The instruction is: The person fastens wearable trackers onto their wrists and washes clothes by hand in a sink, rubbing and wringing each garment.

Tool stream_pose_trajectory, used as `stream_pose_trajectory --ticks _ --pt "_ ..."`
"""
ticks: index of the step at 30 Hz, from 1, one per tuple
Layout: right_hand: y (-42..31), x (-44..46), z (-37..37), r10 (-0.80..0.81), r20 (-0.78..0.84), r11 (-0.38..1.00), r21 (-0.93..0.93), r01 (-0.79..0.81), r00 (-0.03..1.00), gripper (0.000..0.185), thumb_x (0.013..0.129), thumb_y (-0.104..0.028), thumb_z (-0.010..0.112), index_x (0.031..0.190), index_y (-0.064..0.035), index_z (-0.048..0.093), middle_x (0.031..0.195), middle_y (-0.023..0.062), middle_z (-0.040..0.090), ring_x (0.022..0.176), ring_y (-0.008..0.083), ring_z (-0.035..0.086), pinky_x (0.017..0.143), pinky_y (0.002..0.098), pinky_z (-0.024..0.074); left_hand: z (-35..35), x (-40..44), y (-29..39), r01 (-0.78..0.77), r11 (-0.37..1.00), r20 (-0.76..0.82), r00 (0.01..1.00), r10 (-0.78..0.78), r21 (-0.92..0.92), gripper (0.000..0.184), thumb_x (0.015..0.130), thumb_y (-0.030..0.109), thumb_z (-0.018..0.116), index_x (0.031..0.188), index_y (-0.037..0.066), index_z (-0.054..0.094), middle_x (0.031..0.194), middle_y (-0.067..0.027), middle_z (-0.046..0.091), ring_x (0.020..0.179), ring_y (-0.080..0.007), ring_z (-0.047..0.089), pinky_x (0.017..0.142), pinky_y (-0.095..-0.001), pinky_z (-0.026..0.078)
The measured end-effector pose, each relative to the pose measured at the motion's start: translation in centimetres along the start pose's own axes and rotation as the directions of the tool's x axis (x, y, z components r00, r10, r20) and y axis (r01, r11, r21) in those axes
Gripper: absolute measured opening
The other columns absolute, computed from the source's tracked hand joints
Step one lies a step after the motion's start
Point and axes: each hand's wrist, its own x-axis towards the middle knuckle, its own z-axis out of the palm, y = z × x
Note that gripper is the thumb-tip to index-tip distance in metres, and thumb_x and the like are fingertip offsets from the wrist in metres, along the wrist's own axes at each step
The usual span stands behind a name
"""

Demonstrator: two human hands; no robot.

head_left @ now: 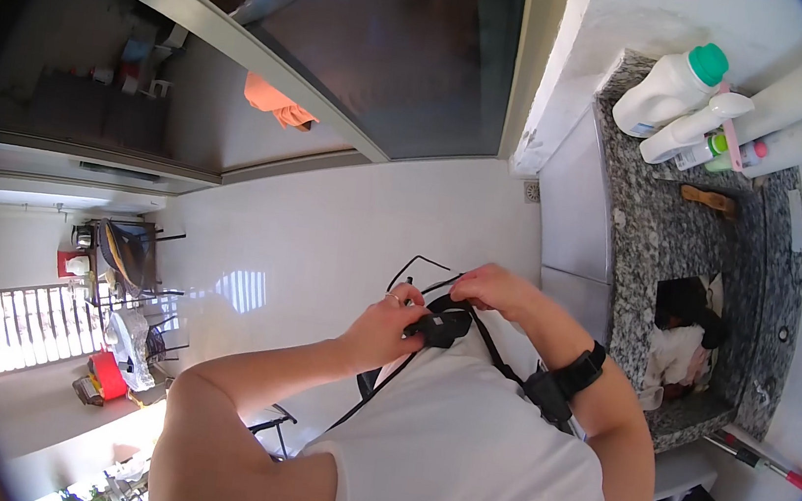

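Note:
My left hand [382, 328], with a ring on one finger, is closed around a small black device [442, 328] in front of the white shirt [470, 427]. Just to its right, the fingers of my right hand [493, 291] pinch the edge of a black strap [459, 302] joined to the device. A thin black cable [400, 272] loops beyond both hands. Black straps run down over the shirt on both sides. Around my right forearm is a black band [577, 372] with a black pouch.
At the right stands a speckled granite counter [636, 228] bearing a white bottle with a green cap [672, 88], a spray bottle [697, 126] and a wooden brush [708, 199]. Cloths [681, 357] lie in its sink. Sliding glass doors [394, 52] stand ahead; chairs [154, 331] are at left.

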Motion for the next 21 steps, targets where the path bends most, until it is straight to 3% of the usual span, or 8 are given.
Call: stream_pose_trajectory --ticks 1,6,8,12,15,18,19,21 --pt "0.2 -0.1 0.1 -0.034 -0.012 0.998 -0.046 0.034 0.999 0.014 0.071 -0.016 0.067 0.063 -0.0061 0.062 0.059 -0.0019 0.05 0.05 0.0082 0.038 0.046 0.0275 0.0279 0.4 0.1 0.2 0.0 1.0 0.005 1.0 0.0 0.0 0.029 0.075 0.013 0.07 0.104 0.008 0.067 0.113 -0.0113 0.053 0.086 -0.0275 0.061 0.075 -0.0353 0.052" --pt "-0.8 -1.8 1.4 -0.218 -0.051 0.962 -0.182 0.205 0.975 0.017 0.071 -0.02 0.067 0.071 -0.0023 0.068 0.065 0.0026 0.062 0.057 0.0133 0.052 0.054 0.0289 0.0417 2.4 0.6 1.0 -0.001 0.92 -0.058 0.998 0.025 0.391 0.027 0.076 0.021 0.072 0.096 0.004 0.065 0.117 -0.0139 0.058 0.085 -0.0311 0.065 0.072 -0.0385 0.054" --pt "-1.3 -3.1 2.4 -0.385 -0.029 0.846 -0.41 0.34 0.922 0.018 0.073 -0.019 0.065 0.076 -0.0015 0.069 0.072 0.0104 0.067 0.067 0.0211 0.062 0.063 0.0332 0.0483 3.5 0.9 0.2 0.006 0.917 -0.099 0.994 0.037 0.399 0.025 0.076 0.022 0.073 0.091 0.004 0.065 0.112 -0.0116 0.061 0.084 -0.0292 0.065 0.07 -0.0377 0.055" --pt "-2.3 -6.8 4.1 -0.458 -0.066 0.737 -0.586 0.337 0.887 0.019 0.078 -0.021 0.064 0.084 -0.0032 0.069 0.077 0.0146 0.068 0.077 0.0307 0.065 0.069 0.0384 0.0499 4.2 0.5 -0.3 -0.028 0.938 -0.268 0.955 0.127 0.346 0.02 0.072 0.023 0.076 0.08 0.008 0.065 0.096 -0.003 0.068 0.076 -0.0237 0.066 0.062 -0.0349 0.055" --pt "-0.9 -7.8 4.2 -0.554 -0.015 0.654 -0.627 0.424 0.832 0.021 0.081 -0.024 0.067 0.088 -0.0039 0.068 0.078 0.0125 0.068 0.074 0.0268 0.065 0.066 0.0357 0.0492 4.7 0.0 -0.4 -0.047 0.94 -0.393 0.9 0.186 0.338 0.02 0.068 0.021 0.077 0.074 0.008 0.063 0.092 0.0 0.068 0.067 -0.0218 0.065 0.058 -0.032 0.054" --pt "0.3 -8.1 3.4 -0.563 -0.033 0.723 -0.504 0.473 0.826 0.029 0.084 -0.031 0.067 0.088 -0.0024 0.068 0.076 0.0107 0.068 0.073 0.0241 0.066 0.067 0.0352 0.0495 5.5 0.3 -0.7 -0.061 0.924 -0.465 0.85 0.246 0.376 0.02 0.065 0.017 0.078 0.072 0.009 0.061 0.092 0.0006 0.068 0.063 -0.0209 0.064 0.054 -0.0311 0.052" --pt "0.5 -8.0 2.8 -0.565 -0.033 0.721 -0.506 0.474 0.824 0.029 0.084 -0.031 0.067 0.088 -0.0024 0.068 0.076 0.0107 0.068 0.073 0.0241 0.066 0.067 0.0352 0.0495 5.7 0.5 -0.8 -0.063 0.924 -0.467 0.849 0.248 0.377 0.02 0.065 0.017 0.078 0.072 0.009 0.061 0.092 0.0006 0.068 0.063 -0.0209 0.064 0.054 -0.0311 0.052" --pt "0.8 -7.6 1.4 -0.049 -0.167 0.938 -0.347 -0.013 0.985 0.046 0.085 -0.045 0.065 0.076 -0.0004 0.067 0.065 0.0104 0.067 0.066 0.022 0.066 0.065 0.0355 0.0496 6.2 1.0 -0.8 -0.023 0.915 -0.529 0.81 0.254 0.403 0.02 0.064 0.015 0.078 0.07 0.009 0.059 0.09 0.0021 0.067 0.061 -0.0195 0.063 0.052 -0.031 0.051"
